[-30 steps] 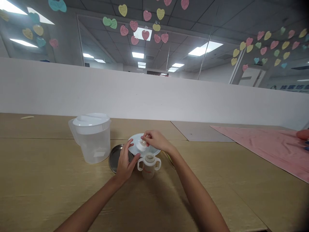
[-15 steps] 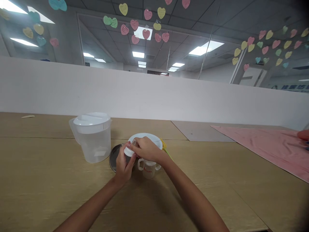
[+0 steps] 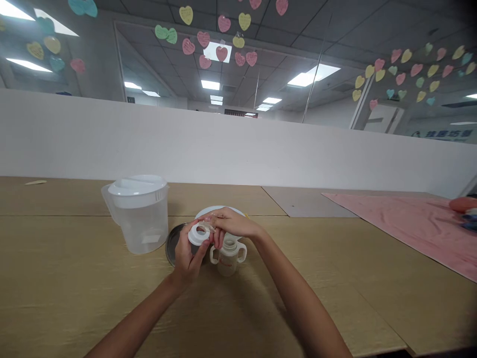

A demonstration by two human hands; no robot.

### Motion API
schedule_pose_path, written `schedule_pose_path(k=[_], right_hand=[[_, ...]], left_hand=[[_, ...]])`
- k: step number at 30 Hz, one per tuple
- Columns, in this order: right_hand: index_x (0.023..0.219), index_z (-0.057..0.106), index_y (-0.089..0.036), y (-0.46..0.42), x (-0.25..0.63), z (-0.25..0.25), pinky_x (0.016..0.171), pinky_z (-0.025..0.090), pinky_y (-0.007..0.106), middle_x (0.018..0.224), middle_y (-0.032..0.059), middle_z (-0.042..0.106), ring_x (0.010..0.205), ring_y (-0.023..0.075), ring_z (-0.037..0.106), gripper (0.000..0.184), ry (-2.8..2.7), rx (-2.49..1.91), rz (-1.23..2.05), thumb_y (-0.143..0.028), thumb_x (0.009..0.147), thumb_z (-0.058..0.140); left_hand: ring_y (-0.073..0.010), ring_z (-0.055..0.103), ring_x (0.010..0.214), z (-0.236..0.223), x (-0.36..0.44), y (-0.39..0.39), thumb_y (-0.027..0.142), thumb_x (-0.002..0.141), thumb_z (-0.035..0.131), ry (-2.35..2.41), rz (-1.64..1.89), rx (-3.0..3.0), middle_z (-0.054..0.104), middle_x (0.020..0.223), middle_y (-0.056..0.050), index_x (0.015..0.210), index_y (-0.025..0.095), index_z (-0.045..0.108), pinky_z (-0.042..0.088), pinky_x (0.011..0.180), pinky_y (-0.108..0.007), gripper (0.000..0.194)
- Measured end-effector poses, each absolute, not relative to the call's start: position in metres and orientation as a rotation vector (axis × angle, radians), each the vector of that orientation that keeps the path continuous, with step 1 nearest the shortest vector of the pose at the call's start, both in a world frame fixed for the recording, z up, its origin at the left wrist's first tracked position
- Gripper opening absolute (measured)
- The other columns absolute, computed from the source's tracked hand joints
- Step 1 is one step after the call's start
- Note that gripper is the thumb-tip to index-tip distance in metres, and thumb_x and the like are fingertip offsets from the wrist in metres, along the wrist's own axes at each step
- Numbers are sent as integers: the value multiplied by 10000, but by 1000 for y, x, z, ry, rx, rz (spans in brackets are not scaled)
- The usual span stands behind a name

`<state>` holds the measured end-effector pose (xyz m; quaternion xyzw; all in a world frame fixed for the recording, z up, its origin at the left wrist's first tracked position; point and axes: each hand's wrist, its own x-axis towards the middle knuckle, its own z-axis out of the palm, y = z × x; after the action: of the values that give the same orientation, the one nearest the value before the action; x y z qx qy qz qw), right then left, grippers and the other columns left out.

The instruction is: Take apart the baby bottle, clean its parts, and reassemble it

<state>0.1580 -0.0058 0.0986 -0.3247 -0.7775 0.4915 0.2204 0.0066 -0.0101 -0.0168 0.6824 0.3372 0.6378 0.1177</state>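
My left hand [image 3: 185,258] grips a white bottle collar ring [image 3: 195,240], its round hole facing up. My right hand [image 3: 235,223] is curled beside it with its fingers pinching a clear, soft piece that looks like a bottle nipple [image 3: 209,226]; the fingers partly cover it. Just below my right hand stands an uncapped baby bottle [image 3: 227,262], translucent, with two side handles and red print. Behind the hands lies a white plate [image 3: 204,211], mostly covered by my right hand. A dark metal dish [image 3: 171,244] is partly hidden by my left hand.
A translucent pitcher [image 3: 146,226] with a white lid stands to the left. Pink cloth [image 3: 398,214] covers the table's right side, with an orange and blue item [image 3: 464,205] at its far edge. A low white wall [image 3: 238,149] runs along the back.
The clear piece has come away from the collar ring's centre, so the hole now shows. My right hand has turned and its fingers have dropped a little. The view has shifted slightly.
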Motion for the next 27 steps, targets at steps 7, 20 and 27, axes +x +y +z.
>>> schedule_pose_path(k=[7,20,27], right_hand=[[989,538,-157,8,172,98,461,467,220,634,16,616,476,121,583,367,-2040,-931,1411,-476,835,442],[718,624,-141,39,183,58,623,419,289,868,149,675,802,257,613,256,-2339,-1886,203,-394,683,611],[643,653,-150,43,183,50,593,408,277,766,132,687,730,238,616,239,-2402,-1903,210,-379,683,597]], left_hand=[[-222,464,1082,-8,9,-4,420,833,455,1196,1831,2045,495,1121,-87,1160,207,441,372,940,-370,390],[-283,434,1120,-32,1,24,504,812,440,1636,1352,2241,550,1170,-85,967,236,605,304,925,-494,351],[-287,396,1140,-35,4,24,495,845,372,1713,1329,2242,511,1203,-96,1047,288,601,266,925,-525,369]])
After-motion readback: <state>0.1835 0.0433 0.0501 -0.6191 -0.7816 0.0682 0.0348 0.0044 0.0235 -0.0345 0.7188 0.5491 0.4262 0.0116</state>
